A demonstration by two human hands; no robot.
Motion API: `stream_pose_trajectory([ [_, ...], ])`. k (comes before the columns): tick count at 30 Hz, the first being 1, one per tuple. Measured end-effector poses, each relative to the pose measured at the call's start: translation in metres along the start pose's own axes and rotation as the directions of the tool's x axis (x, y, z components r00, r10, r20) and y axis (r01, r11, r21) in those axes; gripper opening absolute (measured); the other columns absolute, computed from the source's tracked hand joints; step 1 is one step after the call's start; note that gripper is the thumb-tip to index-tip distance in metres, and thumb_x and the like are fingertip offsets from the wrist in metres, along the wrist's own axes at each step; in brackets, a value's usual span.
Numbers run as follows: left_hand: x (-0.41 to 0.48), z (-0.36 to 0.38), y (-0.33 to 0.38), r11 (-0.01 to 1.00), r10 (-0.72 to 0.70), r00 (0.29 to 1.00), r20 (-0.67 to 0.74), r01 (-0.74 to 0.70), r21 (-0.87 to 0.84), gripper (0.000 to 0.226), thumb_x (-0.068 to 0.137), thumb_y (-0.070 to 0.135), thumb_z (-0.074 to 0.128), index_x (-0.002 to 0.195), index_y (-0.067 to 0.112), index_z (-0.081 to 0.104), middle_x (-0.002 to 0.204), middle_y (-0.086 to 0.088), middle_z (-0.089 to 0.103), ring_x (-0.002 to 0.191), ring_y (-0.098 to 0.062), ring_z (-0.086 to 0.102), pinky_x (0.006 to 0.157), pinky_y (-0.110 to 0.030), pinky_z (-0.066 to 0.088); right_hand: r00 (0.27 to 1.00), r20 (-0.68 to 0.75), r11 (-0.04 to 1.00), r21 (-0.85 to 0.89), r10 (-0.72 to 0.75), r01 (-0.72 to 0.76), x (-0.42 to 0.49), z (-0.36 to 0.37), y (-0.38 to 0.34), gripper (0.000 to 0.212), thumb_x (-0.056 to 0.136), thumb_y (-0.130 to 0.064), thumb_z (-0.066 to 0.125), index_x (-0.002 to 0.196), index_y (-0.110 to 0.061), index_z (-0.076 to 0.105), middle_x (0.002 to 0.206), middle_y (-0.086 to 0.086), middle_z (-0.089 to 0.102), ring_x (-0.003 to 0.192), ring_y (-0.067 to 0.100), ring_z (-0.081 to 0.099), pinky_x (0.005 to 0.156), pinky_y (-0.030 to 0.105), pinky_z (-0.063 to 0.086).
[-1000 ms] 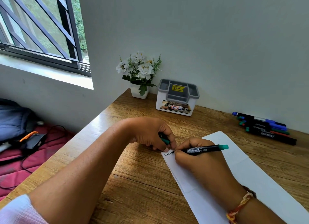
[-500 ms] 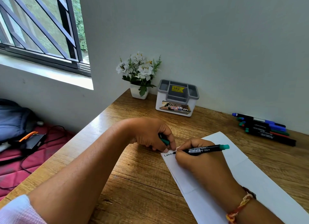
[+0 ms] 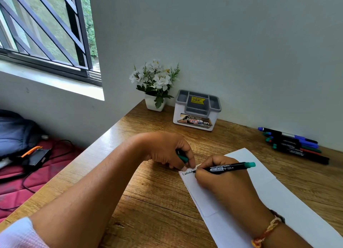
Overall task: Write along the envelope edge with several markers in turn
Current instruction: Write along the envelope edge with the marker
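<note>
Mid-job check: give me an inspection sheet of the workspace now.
Surface: brown wooden table.
Job's things: white paper envelope flat on table, writing at its far-left corner; black marker with teal end, tip on envelope; spare markers piled by wall.
Clutter: white pot of white flowers; white-and-grey desk organiser.
Hands: right hand grips the marker; left hand holds a teal cap, fingertips on envelope corner.
Cables: black cables on red mat beside table.
Surroundings: blue bag, barred window, grey wall.
</note>
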State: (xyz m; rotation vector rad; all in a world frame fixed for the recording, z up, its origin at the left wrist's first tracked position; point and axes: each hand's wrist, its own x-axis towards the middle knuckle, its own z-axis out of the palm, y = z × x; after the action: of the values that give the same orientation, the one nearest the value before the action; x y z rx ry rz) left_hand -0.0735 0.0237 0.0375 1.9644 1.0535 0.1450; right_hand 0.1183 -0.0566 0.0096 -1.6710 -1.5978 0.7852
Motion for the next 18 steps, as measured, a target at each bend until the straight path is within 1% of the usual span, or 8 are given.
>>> stream_pose_trajectory([
  [2, 0.0004, 0.0004, -0.0002, 1.000, 0.001, 1.000, -0.002, -0.001, -0.006, 0.020, 0.087, 0.012, 0.076, 0.101, 0.026, 0.077, 0.098, -0.002, 0.074, 0.074, -0.014, 0.058, 0.071, -0.030, 0.049, 1.000, -0.013, 1.000, 0.001, 0.010, -0.010, -0.0004, -0.0002, -0.0009, 0.003, 0.076, -0.024, 0.077, 0.073, -0.023, 0.076, 0.071, -0.013, 0.074, 0.071, -0.001, 0.066, 0.049, 0.008, 0.045],
  [5, 0.0008, 0.0007, -0.0001, 1.000, -0.004, 1.000, -0.003, 0.004, 0.002, 0.020, 0.087, 0.013, 0.076, 0.102, 0.026, 0.077, 0.105, -0.004, 0.074, 0.079, -0.016, 0.060, 0.076, -0.032, 0.051, 1.000, -0.016, 1.000, 0.000, 0.024, -0.024, -0.0010, -0.0001, -0.0025, 0.004, 0.076, -0.023, 0.077, 0.073, -0.023, 0.075, 0.071, -0.011, 0.074, 0.068, 0.001, 0.066, 0.048, 0.009, 0.043],
  [10, 0.0019, -0.0003, -0.0004, 1.000, -0.011, 1.000, 0.007, 0.011, 0.019, 0.020, 0.087, 0.014, 0.076, 0.101, 0.029, 0.077, 0.104, -0.003, 0.074, 0.074, -0.013, 0.059, 0.072, -0.030, 0.051, 1.000, 0.003, 1.000, -0.001, 0.021, -0.021, -0.0015, 0.0000, -0.0037, 0.007, 0.076, -0.022, 0.077, 0.070, -0.022, 0.074, 0.067, -0.011, 0.073, 0.063, -0.005, 0.063, 0.046, 0.009, 0.041],
  [15, 0.0025, 0.0004, 0.0003, 1.000, -0.015, 1.000, -0.004, 0.015, 0.014, 0.021, 0.087, 0.013, 0.076, 0.101, 0.028, 0.077, 0.105, -0.003, 0.074, 0.080, -0.018, 0.061, 0.076, -0.035, 0.054, 0.999, 0.002, 0.999, 0.010, 0.043, -0.043, 0.0004, 0.0007, -0.0035, 0.006, 0.079, -0.021, 0.074, 0.073, -0.021, 0.073, 0.062, -0.009, 0.073, 0.061, -0.003, 0.065, 0.045, 0.008, 0.041],
  [18, 0.0020, 0.0003, 0.0001, 1.000, -0.018, 1.000, -0.003, 0.018, 0.006, 0.021, 0.087, 0.013, 0.076, 0.101, 0.028, 0.076, 0.105, -0.003, 0.074, 0.076, -0.015, 0.059, 0.071, -0.030, 0.051, 0.997, -0.008, 0.994, 0.081, 0.079, -0.079, 0.0010, -0.0008, -0.0021, 0.005, 0.082, -0.020, 0.072, 0.077, -0.021, 0.073, 0.063, -0.006, 0.074, 0.061, -0.001, 0.068, 0.051, 0.010, 0.046],
])
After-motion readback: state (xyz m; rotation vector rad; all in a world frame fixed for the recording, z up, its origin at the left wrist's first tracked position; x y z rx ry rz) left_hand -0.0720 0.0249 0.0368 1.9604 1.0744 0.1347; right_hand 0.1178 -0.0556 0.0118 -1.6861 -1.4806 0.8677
